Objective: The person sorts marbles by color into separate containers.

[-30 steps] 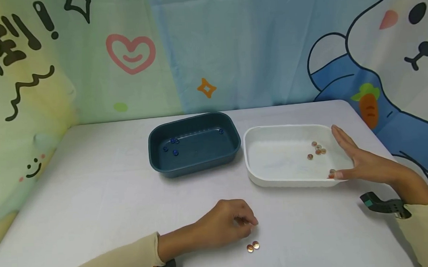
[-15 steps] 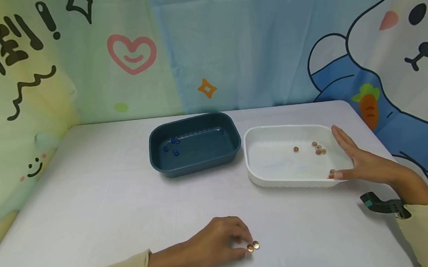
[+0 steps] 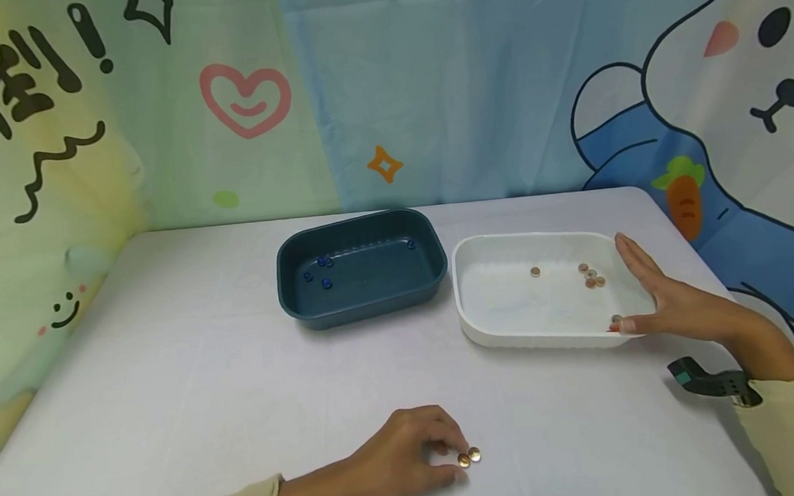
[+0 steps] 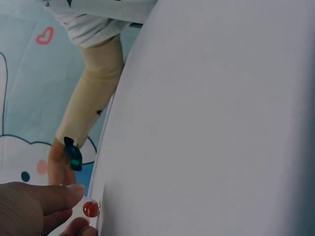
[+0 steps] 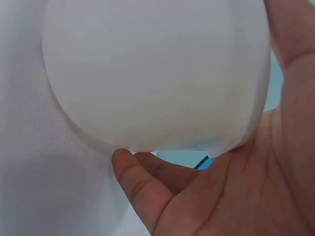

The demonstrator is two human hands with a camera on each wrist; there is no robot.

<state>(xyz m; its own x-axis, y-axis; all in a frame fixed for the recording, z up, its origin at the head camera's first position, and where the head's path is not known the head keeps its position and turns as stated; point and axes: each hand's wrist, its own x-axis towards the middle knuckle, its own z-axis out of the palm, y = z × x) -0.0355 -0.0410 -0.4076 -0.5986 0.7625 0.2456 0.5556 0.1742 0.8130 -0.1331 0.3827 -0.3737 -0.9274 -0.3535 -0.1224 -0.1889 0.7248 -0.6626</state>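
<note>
Two small amber-red glass marbles lie side by side on the table in the head view. My left hand is at the nearer marble, thumb and index fingertip on either side of it. In the left wrist view this red marble shows just beyond the fingertips, with a slight gap. My right hand holds the right end of a white tray, thumb at the near rim and fingers at the far side. Several amber marbles lie in that tray, with one apart from the rest.
Left of the white tray stands a dark teal tray holding several blue marbles. Both stand on a white-covered table. A printed cloth hangs behind. A wrist camera sits on my right wrist.
My left hand has moved down and slightly left to the two table marbles. One marble in the white tray has rolled left. My right hand and both trays have stayed put.
</note>
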